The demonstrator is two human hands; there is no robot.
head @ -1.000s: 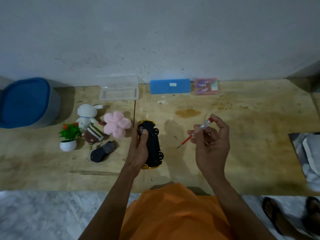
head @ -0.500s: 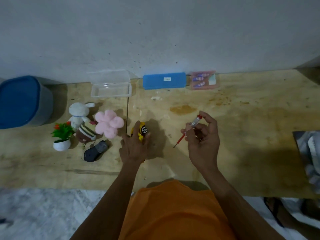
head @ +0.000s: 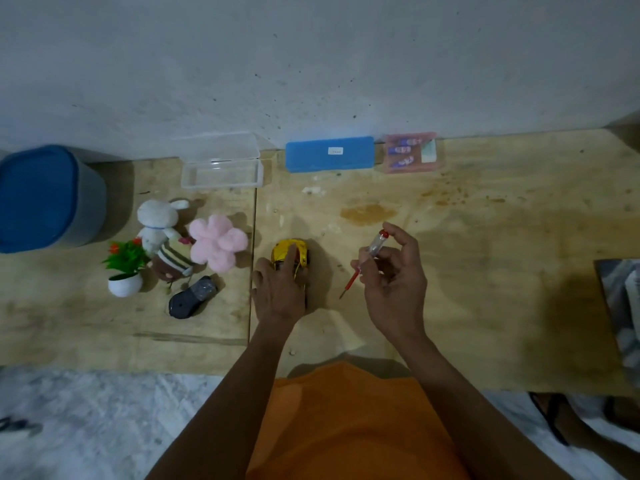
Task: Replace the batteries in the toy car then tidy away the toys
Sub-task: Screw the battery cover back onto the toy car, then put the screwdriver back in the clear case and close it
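A yellow toy car point(head: 298, 250) stands on its wheels on the wooden board point(head: 485, 271) in the middle. My left hand point(head: 280, 288) lies over the car's top and near end, fingers around its body. To its right my right hand point(head: 393, 289) pinches a small screwdriver point(head: 363, 263) with a clear handle, red cap and red shaft, tip pointing down-left above the board. At the back by the wall lies a pink battery pack point(head: 410, 152).
Left of the car sit a white bunny point(head: 156, 220), a pink plush flower point(head: 216, 241), a striped plush point(head: 173, 261), a small potted plant point(head: 125, 268) and a dark mouse-like object point(head: 192, 296). An open clear box point(head: 221, 168), blue case point(head: 329, 154) and blue-lidded tub point(head: 45, 199) stand behind.
The car lay with its black underside up a second ago; my left hand has rolled it over onto its wheels, yellow top showing. My right hand keeps hold of the screwdriver.
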